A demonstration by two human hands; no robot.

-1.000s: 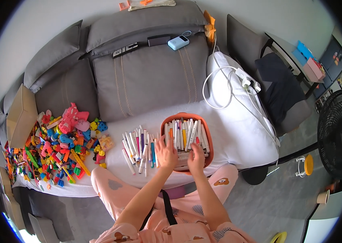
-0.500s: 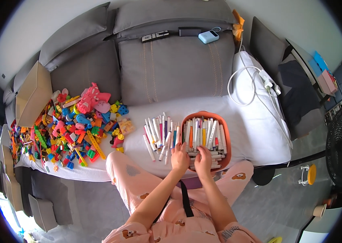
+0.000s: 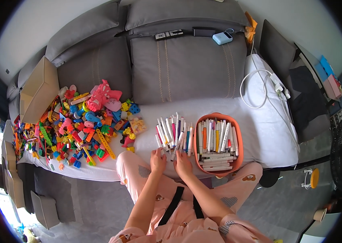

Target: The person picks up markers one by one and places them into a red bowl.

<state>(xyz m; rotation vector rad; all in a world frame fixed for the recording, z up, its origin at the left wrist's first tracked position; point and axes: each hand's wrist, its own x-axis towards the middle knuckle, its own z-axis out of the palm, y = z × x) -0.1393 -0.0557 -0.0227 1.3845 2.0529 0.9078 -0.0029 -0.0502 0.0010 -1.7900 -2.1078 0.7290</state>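
Note:
Several white-barrelled markers (image 3: 167, 131) lie in a loose row on the white sofa cover in front of me. At the row's near left end, my left hand (image 3: 158, 161) has its fingers closed round the lower end of a marker (image 3: 159, 141). Just to its right, my right hand (image 3: 182, 164) pinches the near end of another marker (image 3: 174, 154). An orange basket (image 3: 240, 141) stands right of the row. Inside it, some markers stand lengthwise and others lie crosswise at the near side. The fingertips are partly hidden.
A large pile of colourful toys and blocks (image 3: 86, 125) spreads at the left, beside a beige box (image 3: 39, 91). A remote control (image 3: 169, 35) and a light-blue power bank (image 3: 222, 38) rest on the back cushion. White cables (image 3: 265, 90) lie at the right.
Both hands have left the basket's near left edge and moved left to the loose markers, where they now grip marker ends. The whole view has shifted, so the scene sits further right.

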